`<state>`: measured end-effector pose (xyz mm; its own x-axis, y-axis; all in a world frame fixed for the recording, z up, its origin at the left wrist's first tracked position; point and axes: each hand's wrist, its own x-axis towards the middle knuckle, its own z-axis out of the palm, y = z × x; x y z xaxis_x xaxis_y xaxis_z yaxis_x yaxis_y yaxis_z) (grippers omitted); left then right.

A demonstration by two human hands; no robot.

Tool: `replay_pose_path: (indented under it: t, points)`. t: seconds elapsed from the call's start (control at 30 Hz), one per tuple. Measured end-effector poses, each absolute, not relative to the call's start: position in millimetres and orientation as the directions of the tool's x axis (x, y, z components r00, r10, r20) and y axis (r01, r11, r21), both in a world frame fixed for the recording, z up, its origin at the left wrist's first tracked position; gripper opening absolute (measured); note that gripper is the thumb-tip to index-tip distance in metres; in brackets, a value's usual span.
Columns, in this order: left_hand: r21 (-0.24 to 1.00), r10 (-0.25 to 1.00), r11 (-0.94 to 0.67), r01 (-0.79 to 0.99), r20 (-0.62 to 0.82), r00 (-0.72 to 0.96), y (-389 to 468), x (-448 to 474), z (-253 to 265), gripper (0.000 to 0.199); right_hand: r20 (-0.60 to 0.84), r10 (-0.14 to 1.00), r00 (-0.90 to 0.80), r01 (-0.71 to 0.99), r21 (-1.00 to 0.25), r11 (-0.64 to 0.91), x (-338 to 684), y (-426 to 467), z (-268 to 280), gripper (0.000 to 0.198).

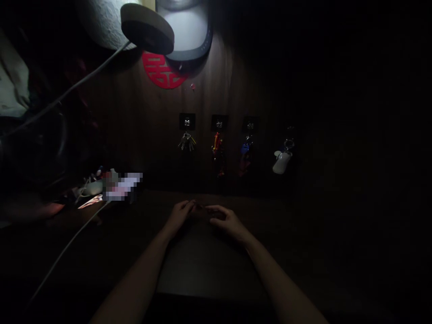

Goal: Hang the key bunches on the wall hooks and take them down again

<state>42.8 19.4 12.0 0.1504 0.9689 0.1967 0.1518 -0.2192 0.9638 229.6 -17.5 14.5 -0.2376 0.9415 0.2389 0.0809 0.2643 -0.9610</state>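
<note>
My left hand (181, 213) rests low over the dark tabletop (199, 265), its thumb and fingers drawn together at the tips. Facing it, my right hand (230, 221) has its fingers reaching left, with the thumb apart below them. Between the fingertips of both hands is a small dark reddish-brown thing (200, 207), too dim to name. Whether the left fingers grip it cannot be made out. Both forearms come in from the lower edge.
Keys (186, 142), a red-and-yellow lanyard (218, 143), a blue tag (245, 147) and a whitish fob (282, 162) hang on the back panel. A white cable (69, 245) runs at left from a blurred pale item (124, 186). A round lamp (147, 29) hangs above.
</note>
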Motion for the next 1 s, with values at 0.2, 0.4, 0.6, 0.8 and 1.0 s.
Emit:
replay_pose_path:
  t: [0.2,0.4,0.6,0.8,1.0]
  points:
    - [0.932,0.962,-0.246,0.265,0.202,0.182,22,43,10,0.044,0.203,0.978,-0.039,0.259,-0.944,0.206,233,-6,4,0.016]
    - [0.822,0.926,-0.373,0.429,0.305,0.222,21,39,8,0.03,0.35,0.937,0.004,0.217,-0.915,0.341,235,-7,12,0.019]
    - [0.775,0.884,-0.444,0.45,0.296,0.362,16,40,4,0.026,0.181,0.983,-0.014,-0.134,-0.975,0.178,233,-6,14,0.032]
    - [0.803,0.842,-0.515,0.302,0.405,0.357,6,55,16,0.038,0.166,0.986,-0.007,-0.132,-0.978,0.164,230,-6,17,0.034]
    - [0.8,0.824,-0.527,0.288,0.398,0.403,-1,76,33,0.022,0.252,0.967,0.022,-0.073,-0.965,0.253,232,-4,16,0.03]
